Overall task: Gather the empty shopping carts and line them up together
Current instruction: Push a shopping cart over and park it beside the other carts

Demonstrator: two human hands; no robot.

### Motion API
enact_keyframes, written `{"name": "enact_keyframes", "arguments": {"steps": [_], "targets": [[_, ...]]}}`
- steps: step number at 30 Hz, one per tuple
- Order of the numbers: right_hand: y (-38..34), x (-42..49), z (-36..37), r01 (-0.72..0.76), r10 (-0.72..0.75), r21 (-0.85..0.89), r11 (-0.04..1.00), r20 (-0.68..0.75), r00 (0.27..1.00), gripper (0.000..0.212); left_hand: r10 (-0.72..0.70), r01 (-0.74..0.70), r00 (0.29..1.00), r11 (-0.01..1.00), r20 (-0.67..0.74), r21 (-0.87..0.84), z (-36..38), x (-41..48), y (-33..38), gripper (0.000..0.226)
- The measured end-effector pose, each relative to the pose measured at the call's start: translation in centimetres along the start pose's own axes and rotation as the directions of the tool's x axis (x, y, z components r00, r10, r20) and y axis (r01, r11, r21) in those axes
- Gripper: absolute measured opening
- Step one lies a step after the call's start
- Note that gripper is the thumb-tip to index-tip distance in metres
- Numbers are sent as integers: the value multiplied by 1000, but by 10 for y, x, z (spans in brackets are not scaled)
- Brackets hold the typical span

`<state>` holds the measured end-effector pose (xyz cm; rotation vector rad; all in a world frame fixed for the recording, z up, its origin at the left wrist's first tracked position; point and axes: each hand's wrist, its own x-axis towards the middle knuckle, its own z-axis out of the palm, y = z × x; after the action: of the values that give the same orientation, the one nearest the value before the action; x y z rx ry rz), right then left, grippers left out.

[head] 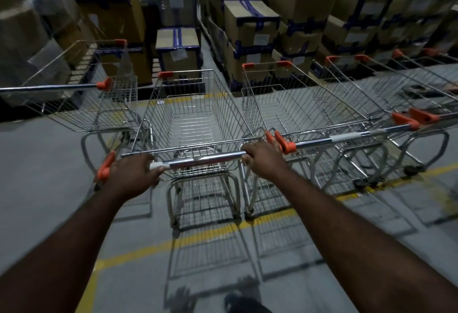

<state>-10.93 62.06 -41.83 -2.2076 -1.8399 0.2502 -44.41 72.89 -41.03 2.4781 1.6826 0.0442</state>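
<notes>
A: Where do we have our hands?

B: Our left hand (133, 174) and right hand (262, 157) both wrap the chrome handle (203, 160) of the middle cart (193, 114), one at each end.

A: What flanks that cart?

B: On its right a second cart (309, 104) stands just beside it, with its orange handle caps (285, 144) close to our right hand. Beyond that are more carts (409, 84). On its left a third cart (81, 104) sits skewed, its corner near our rim. We cannot tell whether they touch.

A: Where do we have room?

B: Grey floor (44, 164) opens to its left and behind it. Cardboard boxes (250, 22) wall off the space ahead. A yellow line (210, 232) crosses under its near end.
</notes>
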Motion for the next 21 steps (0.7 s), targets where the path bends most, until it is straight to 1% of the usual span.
{"name": "enact_keyframes", "arguments": {"steps": [1, 3, 5, 6, 8, 10, 12, 16, 21], "targets": [[0, 2, -3, 8, -8, -10, 1000, 13, 1000, 25, -9, 10, 1000, 998, -18, 64, 0, -1, -9, 71], [2, 7, -6, -5, 2, 42, 999, 59, 998, 35, -49, 50, 999, 987, -12, 155, 4, -6, -26, 70], [4, 11, -5, -26, 18, 95, 995, 77, 997, 48, -73, 70, 997, 987, 15, 141, 8, -10, -33, 69], [4, 13, -3, -22, 16, 79, 997, 77, 997, 49, -82, 80, 997, 987, 10, 139, 10, -10, -31, 67], [6, 16, 1, -9, 7, 16, 1000, 83, 997, 47, -102, 104, 995, 984, -18, 142, 10, -10, -25, 62], [9, 19, 4, 1, 0, -12, 1000, 80, 997, 47, -110, 116, 993, 985, -49, 127, 13, -11, -24, 57], [13, 22, 5, 9, -9, -12, 1000, 79, 997, 46, -122, 127, 991, 987, -61, 94, 16, -13, -22, 53], [16, 25, 6, 6, -3, -38, 999, 91, 996, 45, -121, 130, 987, 988, -107, 81, 20, -17, -18, 50], [20, 28, 6, 18, -15, -37, 999, 83, 996, 43, -143, 149, 985, 987, -100, 55, 24, -16, -17, 49]]}}
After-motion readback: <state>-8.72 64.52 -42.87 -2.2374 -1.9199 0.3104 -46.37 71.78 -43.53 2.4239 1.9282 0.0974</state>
